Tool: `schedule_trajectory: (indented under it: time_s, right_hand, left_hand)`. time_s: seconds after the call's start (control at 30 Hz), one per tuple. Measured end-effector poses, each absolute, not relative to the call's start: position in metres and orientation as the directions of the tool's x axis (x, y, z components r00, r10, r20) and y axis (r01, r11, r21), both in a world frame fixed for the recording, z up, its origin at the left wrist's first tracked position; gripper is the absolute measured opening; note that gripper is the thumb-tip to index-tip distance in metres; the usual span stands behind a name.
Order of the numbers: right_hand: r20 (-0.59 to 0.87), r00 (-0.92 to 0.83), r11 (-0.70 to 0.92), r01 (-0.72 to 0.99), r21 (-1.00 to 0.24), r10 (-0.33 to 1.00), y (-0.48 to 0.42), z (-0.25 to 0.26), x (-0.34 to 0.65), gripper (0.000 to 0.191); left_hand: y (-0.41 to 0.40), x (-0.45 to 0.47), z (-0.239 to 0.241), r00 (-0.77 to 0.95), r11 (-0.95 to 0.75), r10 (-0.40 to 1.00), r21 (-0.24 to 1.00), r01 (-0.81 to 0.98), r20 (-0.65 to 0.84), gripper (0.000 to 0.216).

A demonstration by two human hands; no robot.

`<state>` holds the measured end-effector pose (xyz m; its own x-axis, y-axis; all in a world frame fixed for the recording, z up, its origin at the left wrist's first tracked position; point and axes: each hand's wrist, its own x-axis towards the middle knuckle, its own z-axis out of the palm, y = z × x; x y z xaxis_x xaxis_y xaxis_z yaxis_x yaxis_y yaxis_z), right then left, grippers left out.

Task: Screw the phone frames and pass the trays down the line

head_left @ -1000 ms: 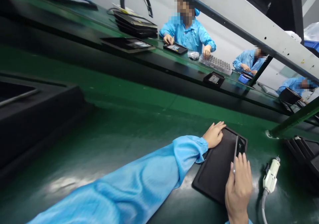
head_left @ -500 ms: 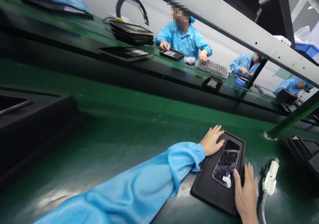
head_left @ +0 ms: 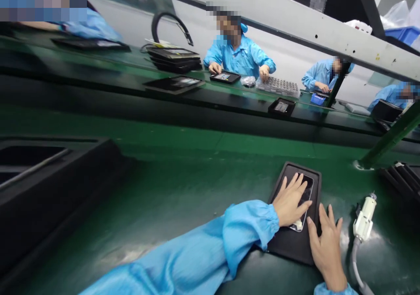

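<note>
The person is wearing a bright sky-blue work coat of smooth, faintly shiny fabric — its long left sleeve (head_left: 197, 251) is showing soft folds and pale highlights along its length. The sleeve is ending in a gathered, elasticated cuff (head_left: 254, 225) that is puckering at the wrist. The left hand (head_left: 290, 201) is bare, wearing no glove or ring. The right hand (head_left: 326, 244) is bare too — only a sliver of matching blue cuff (head_left: 334, 289) is showing at the frame's bottom edge.
</note>
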<state>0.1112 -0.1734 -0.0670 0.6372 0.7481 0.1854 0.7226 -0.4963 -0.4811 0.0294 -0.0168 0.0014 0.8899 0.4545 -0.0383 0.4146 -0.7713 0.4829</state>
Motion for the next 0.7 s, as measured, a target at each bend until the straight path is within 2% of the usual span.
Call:
schedule_trajectory:
  time_s: [0.13,0.23,0.33,0.43,0.57,0.63,0.7]
  right_hand:
    - [0.293,0.657,-0.495,0.732,-0.467,0.695,-0.172,-0.066,0.107,0.069]
    - [0.383,0.584,-0.39,0.79,-0.474,0.716,-0.171,-0.058,0.102,0.055]
    - [0.358,0.429,-0.233,0.848,-0.477,0.83,-0.172,-0.049,0.099,0.039]
    - [0.293,0.367,-0.169,0.831,-0.53,0.883,-0.172,-0.046,0.097,0.033]
    - [0.253,0.375,-0.161,0.786,-0.598,0.892,-0.172,-0.048,0.096,0.031]
    - [0.269,0.382,-0.147,0.773,-0.617,0.884,-0.171,-0.049,0.096,0.03]
    - [0.321,0.447,-0.155,0.751,-0.642,0.835,-0.17,-0.051,0.097,0.029]
  left_hand:
    - [0.002,-0.011,0.006,0.799,-0.714,0.6,0.426,0.555,-0.037,0.064]
    - [0.008,-0.046,0.0,0.735,-0.637,0.671,0.43,0.64,-0.1,0.067]
    - [-0.001,-0.064,-0.009,0.781,-0.646,0.606,0.478,0.595,-0.151,0.073]
    - [-0.017,-0.063,-0.016,0.815,-0.669,0.554,0.489,0.559,-0.173,0.078]
    - [-0.029,-0.06,-0.016,0.713,-0.592,0.683,0.451,0.668,-0.157,0.08]
    - [-0.032,-0.063,-0.014,0.64,-0.539,0.743,0.393,0.745,-0.194,0.072]
    - [-0.031,-0.067,-0.014,0.641,-0.54,0.736,0.383,0.749,-0.217,0.059]
